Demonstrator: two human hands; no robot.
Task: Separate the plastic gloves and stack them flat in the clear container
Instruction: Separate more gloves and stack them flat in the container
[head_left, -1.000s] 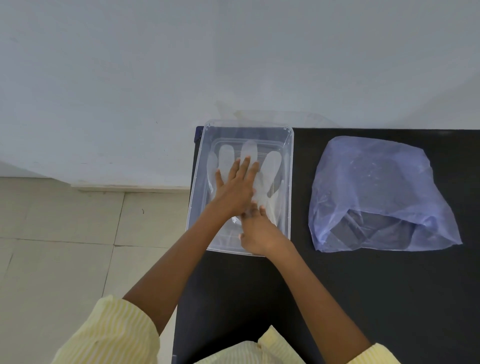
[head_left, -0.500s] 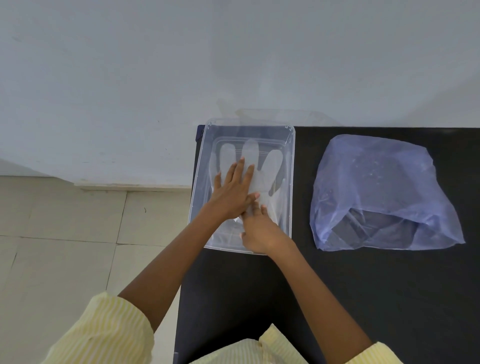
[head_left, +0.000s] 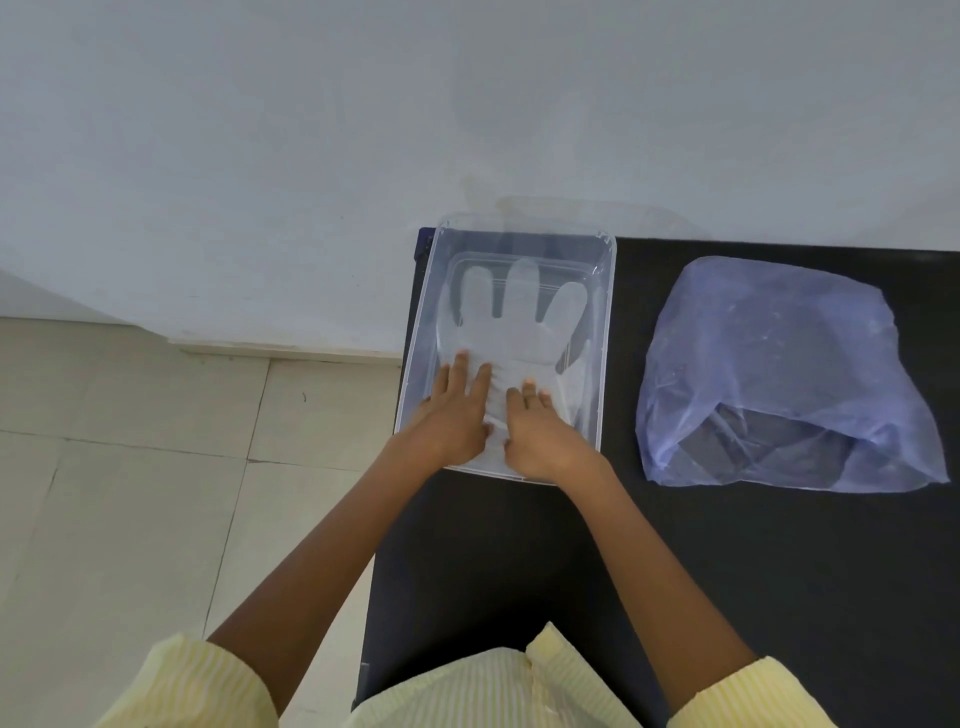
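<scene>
**Flattening a plastic glove in the clear container**

A translucent plastic glove (head_left: 514, 322) lies flat on the bottom of the clear container (head_left: 602, 322). Its fingers point to 12 o'clock and its cuff lies at 6 o'clock. The left hand (head_left: 457, 415) and right hand (head_left: 543, 436) rest side by side on the cuff end, fingers straight, pressing down. Each grip is released and clasps nothing. The container stands at the 9 o'clock edge of the black worktop (head_left: 727, 597). A crumpled blue plastic bag (head_left: 779, 364) lies at 3 o'clock of it, apart. Pale yellow striped sleeves (head_left: 197, 680) show at 6 o'clock.
</scene>
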